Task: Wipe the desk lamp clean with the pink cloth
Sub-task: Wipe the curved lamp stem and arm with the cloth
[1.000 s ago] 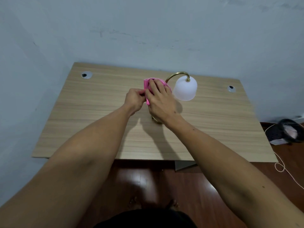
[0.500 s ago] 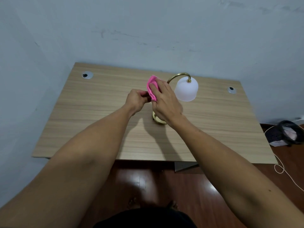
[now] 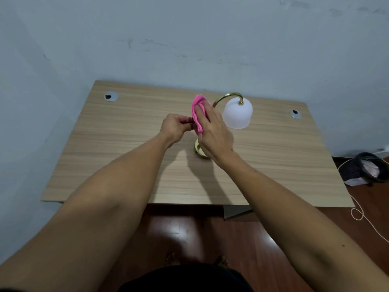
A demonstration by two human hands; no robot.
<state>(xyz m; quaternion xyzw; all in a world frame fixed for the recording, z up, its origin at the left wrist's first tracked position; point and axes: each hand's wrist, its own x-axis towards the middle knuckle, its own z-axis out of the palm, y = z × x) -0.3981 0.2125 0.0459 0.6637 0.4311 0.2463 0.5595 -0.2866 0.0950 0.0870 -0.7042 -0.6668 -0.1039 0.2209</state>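
Desk lamp (image 3: 231,114) sits on the wooden desk (image 3: 117,148), a bit right of the middle and closer to the back edge than the front, with its brass base (image 3: 199,150) peeking out under the wrist and the gold neck arching over to a frosted white shade (image 3: 237,114) hanging mouth down. Pink cloth (image 3: 197,112) is bunched around the upright stem, and the right hand (image 3: 212,131) is wrapped over it with fingers curled and pressed onto the fabric. Left hand (image 3: 175,127) is just beside it, fingertips pinched together on the cloth's left edge, or maybe the stem under it, honestly can't tell which. Desk has a round cable grommet (image 3: 111,96) near each back corner. Off past the right edge there's a dark basket (image 3: 370,167) on the reddish floor with a white cord (image 3: 357,213) trailing by it
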